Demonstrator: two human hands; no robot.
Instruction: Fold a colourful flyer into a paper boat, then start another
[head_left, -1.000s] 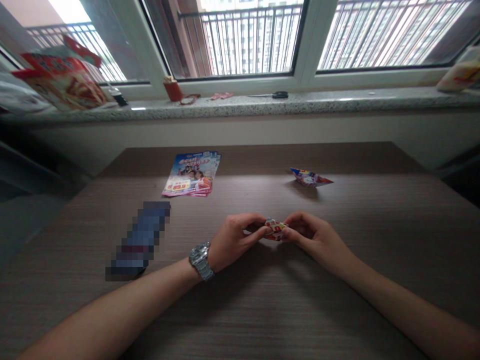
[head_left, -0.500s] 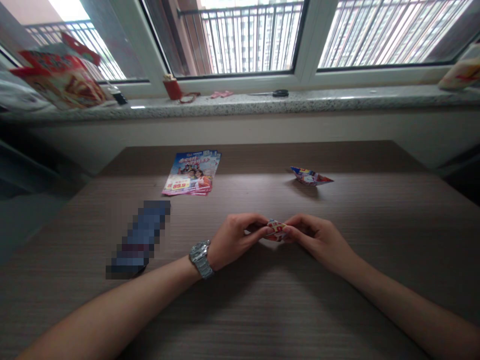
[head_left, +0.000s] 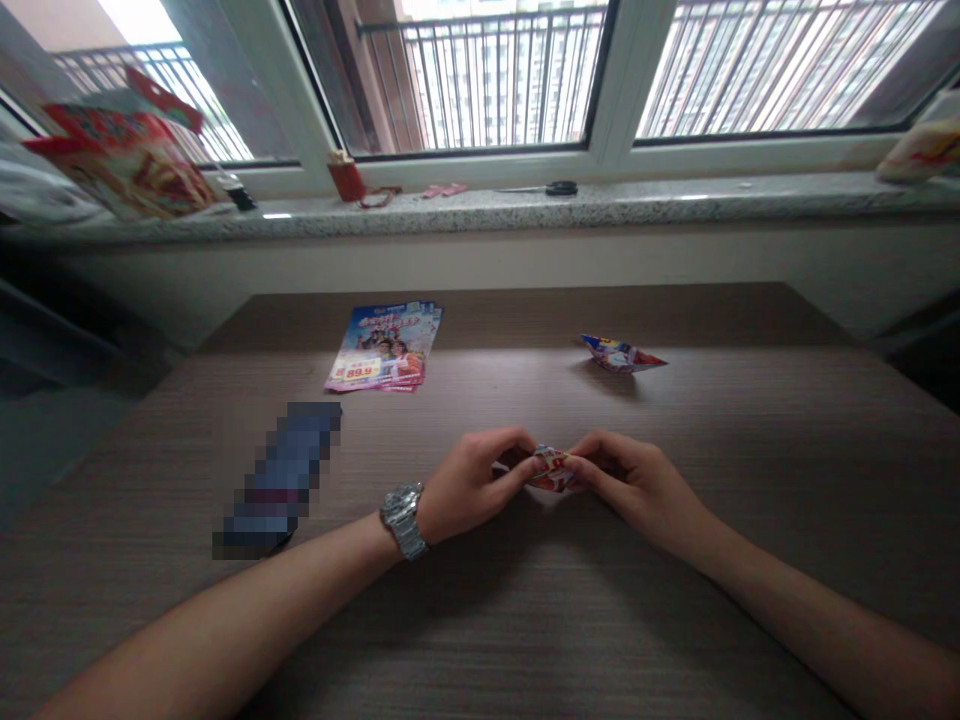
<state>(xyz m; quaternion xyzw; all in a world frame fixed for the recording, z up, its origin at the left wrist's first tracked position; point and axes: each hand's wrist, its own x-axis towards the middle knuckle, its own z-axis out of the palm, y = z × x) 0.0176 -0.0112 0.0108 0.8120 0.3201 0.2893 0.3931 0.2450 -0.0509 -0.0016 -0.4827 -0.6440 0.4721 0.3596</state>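
Both my hands meet over the middle of the wooden table (head_left: 525,620). My left hand (head_left: 469,485), with a metal watch on its wrist, pinches the left end of a small folded piece of coloured paper (head_left: 552,468). My right hand (head_left: 630,480) pinches its right end. The paper is red, white and yellow and mostly covered by my fingers. It is held just above the table top.
A stack of printed flyers (head_left: 386,346) lies at the far left of the table. A folded paper boat (head_left: 621,354) sits at the far right. A blurred-out oblong object (head_left: 281,478) lies to my left. The stone windowsill (head_left: 480,210) carries a red cup, scissors and bags.
My hands have barely shifted; the fingers worked the folded paper slightly and it sits a little lower between them.
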